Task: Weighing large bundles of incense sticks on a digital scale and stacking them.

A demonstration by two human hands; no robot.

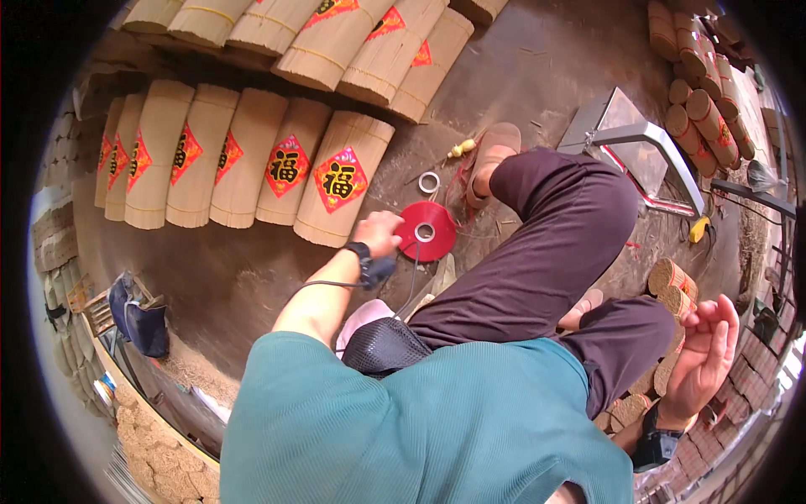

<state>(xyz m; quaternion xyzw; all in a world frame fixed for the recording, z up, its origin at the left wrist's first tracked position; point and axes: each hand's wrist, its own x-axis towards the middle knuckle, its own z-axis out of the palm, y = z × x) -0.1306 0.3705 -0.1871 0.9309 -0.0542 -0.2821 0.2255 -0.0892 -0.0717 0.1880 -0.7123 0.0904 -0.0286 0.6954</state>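
My left hand (379,233) is at the left edge of a large flat roll of red tape (410,244) on the floor. Its fingers look curled and closed, slightly blurred; anything they hold is hidden. Just above it stands the lower end of a thick stick bundle (346,178) with a red diamond label. My right hand (707,357) is raised at the far right, palm up, fingers loosely bent and apart, holding nothing. Beneath it lie short round stick bundles (672,280). Both wrists wear black straps, and a cable runs from the left one.
Several labelled bundles (231,160) lie in a row at the left, with another row (369,50) beyond. A white tape ring (429,182) and a yellow-handled tool (461,149) lie near my foot. A metal-framed stand (651,143) stands right of my knee. More bundles (714,126) are stacked far right.
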